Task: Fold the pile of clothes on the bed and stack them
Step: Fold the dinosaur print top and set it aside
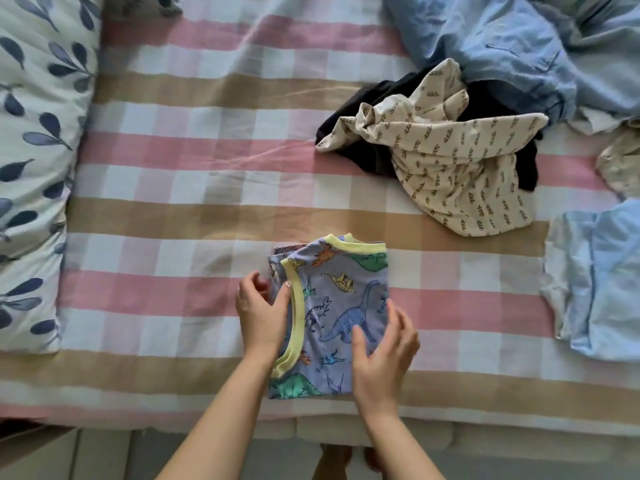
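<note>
Pinching shirt's left edge with left hand; pressing top with right hand, fingers spread. Lies lengthwise away from body. Next: pile up-right, nearer right hand.

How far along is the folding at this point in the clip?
Done: the dinosaur-print garment lies folded, another fabric edge peeking from under it. In hand: left hand grips its edge, right hand rests on it. Left: cream printed garment, dark garment and light blue clothes lie crumpled.
</note>
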Demonstrator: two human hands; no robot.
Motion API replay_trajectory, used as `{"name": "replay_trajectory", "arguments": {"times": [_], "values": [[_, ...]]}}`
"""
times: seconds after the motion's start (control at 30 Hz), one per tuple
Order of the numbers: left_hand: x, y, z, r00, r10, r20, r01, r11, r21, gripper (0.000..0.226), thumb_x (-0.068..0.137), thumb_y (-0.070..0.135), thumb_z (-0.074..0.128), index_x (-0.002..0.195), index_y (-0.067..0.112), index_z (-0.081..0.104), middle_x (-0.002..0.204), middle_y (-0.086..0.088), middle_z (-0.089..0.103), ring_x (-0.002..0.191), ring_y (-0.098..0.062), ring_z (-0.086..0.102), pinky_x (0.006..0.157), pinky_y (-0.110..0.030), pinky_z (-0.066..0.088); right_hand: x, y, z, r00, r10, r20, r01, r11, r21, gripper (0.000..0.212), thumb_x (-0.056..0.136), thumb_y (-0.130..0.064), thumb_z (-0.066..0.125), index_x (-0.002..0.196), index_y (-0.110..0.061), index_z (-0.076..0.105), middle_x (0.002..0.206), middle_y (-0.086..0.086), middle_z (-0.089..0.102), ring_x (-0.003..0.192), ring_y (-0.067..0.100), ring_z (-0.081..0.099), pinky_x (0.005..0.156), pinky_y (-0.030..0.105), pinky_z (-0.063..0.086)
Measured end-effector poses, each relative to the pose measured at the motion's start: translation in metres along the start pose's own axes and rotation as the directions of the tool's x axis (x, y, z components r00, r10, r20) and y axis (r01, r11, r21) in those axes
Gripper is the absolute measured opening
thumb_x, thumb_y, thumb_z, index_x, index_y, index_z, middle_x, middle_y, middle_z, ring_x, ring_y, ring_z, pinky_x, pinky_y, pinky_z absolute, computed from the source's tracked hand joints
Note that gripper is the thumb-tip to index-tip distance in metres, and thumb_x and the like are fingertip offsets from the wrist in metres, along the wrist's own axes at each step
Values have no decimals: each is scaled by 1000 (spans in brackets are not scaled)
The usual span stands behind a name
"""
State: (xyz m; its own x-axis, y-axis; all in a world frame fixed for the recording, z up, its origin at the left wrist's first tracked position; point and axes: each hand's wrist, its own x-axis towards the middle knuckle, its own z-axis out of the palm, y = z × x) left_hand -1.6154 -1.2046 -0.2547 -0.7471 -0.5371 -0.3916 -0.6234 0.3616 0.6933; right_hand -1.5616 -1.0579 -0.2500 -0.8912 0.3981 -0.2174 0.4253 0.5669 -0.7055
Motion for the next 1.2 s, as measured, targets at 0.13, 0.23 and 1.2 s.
{"name": "replay_trajectory", "arguments": {"times": [0.13, 0.23, 1.2], "values": [[-24, -10, 4, 970, -135, 204, 130, 991, 37, 31, 85, 34, 63, 99, 9, 49, 92, 0, 56, 91, -22, 54, 68, -30, 41, 36, 3, -8, 942, 316, 109, -332, 926, 182, 41, 92, -29, 53, 130, -15, 45, 115, -1, 54, 105, 14, 51, 83, 24, 40], [-27, -13, 3, 967, -105, 234, 92, 993, 69, 30, 83, 30, 67, 90, 6, 51, 89, -7, 59, 84, -24, 53, 71, -36, 42, 45, 6, -10, 939, 285, 192, -315, 937, 151, 20, 91, -34, 54, 106, -20, 58, 87, -14, 59, 82, 7, 56, 64, 19, 39], [-193, 217, 243, 793, 356, 494, -129, 891, -435, 46, 87, 1, 57, 121, 28, 42, 115, 4, 60, 107, -7, 59, 94, -28, 48, 231, 141, -319, 999, -53, 4, 51, 968, 244, 22, 94, -19, 51, 110, -6, 60, 99, 3, 65, 90, 14, 60, 71, 10, 42]]}}
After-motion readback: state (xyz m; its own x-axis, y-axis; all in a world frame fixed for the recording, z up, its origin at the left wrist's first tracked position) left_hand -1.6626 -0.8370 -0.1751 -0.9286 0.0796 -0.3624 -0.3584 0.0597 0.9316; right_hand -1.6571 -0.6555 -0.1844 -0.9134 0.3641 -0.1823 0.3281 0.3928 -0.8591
